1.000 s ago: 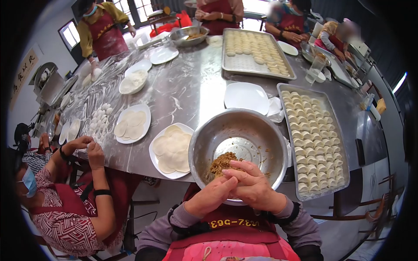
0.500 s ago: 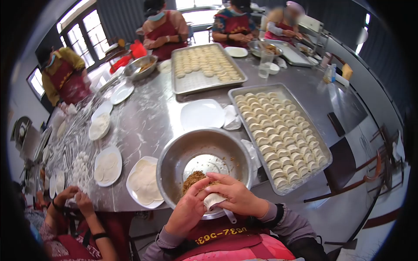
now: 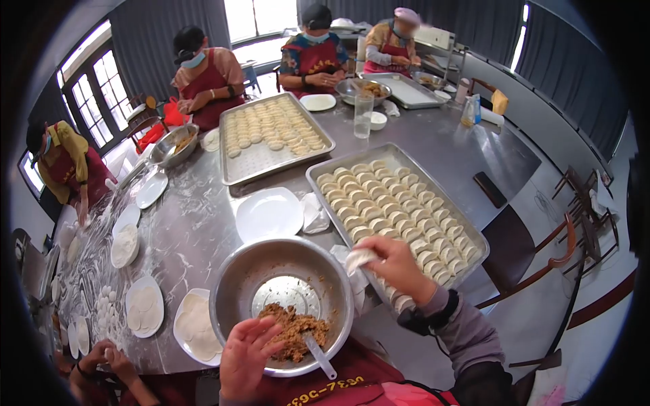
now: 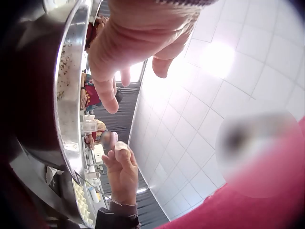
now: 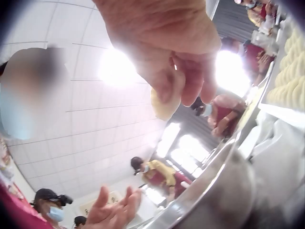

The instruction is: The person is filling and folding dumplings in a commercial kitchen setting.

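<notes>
In the head view my right hand [image 3: 401, 272] pinches a pale folded dumpling [image 3: 362, 259] between thumb and fingers, at the near left edge of a metal tray [image 3: 323, 191] lined with rows of dumplings [image 3: 393, 210]. The right wrist view shows the thumb pressed on that dumpling's side. My left hand [image 3: 245, 357] hovers over the near left rim of a steel bowl [image 3: 233, 291], fingers spread and holding nothing. Brown minced filling [image 3: 291, 333] lies in the bowl, with a flat-handled utensil [image 3: 319, 357] stuck in it, its handle leaning over the near rim.
Left of the bowl is a plate of round wrappers [image 3: 196, 328]; a white plate [image 3: 269, 215] lies behind it. Crumpled white paper [image 3: 315, 215] sits beside the tray. Another dumpling tray [image 3: 247, 166] stands farther back. Several people work around the table.
Both hands were together over the bowl, with a dumpling showing between them; they have parted. My right hand has carried the dumpling right to the tray, uncovering the filling. The head view has turned right.
</notes>
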